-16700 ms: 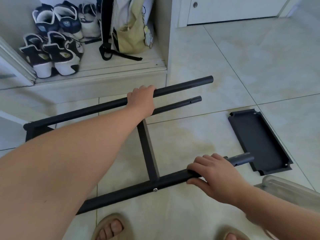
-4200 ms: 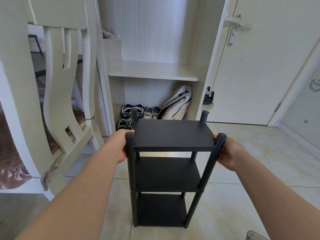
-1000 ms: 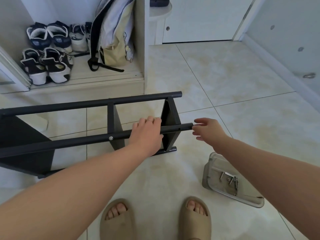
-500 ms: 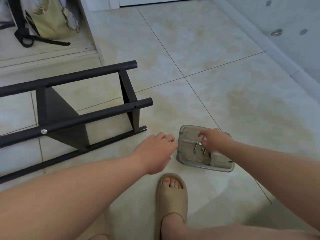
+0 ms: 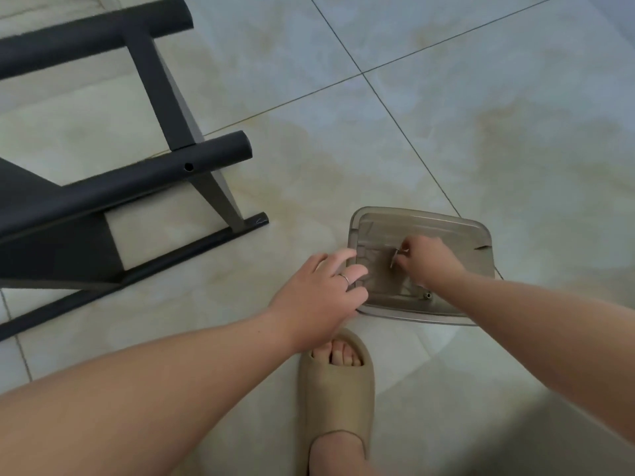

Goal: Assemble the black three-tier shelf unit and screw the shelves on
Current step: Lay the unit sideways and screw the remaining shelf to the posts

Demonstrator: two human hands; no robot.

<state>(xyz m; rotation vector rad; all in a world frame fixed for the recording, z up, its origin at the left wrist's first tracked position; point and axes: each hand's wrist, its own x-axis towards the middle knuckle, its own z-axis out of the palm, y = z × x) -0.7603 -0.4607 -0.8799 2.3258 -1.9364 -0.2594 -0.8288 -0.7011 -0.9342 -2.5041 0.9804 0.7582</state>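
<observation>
The black shelf unit (image 5: 113,187) lies on its side on the floor at the upper left, its tube ends pointing right, with an empty screw hole (image 5: 188,166) in the nearer tube. A clear plastic tray (image 5: 457,231) sits on the tiles to its right. My right hand (image 5: 429,261) is inside the tray, fingers pinching a small metal screw (image 5: 397,257). Another small metal part (image 5: 427,296) lies in the tray's near corner. My left hand (image 5: 323,290), a ring on one finger, rests with spread fingers on the tray's left edge.
My foot in a beige slide sandal (image 5: 335,400) stands just below the tray. Pale floor tiles with dark grout lines (image 5: 405,135) spread to the right and behind.
The view has dropped closer over the tray. My left hand moved right onto the tray's edge. My right hand went deeper into the tray and closed its fingers on a screw.
</observation>
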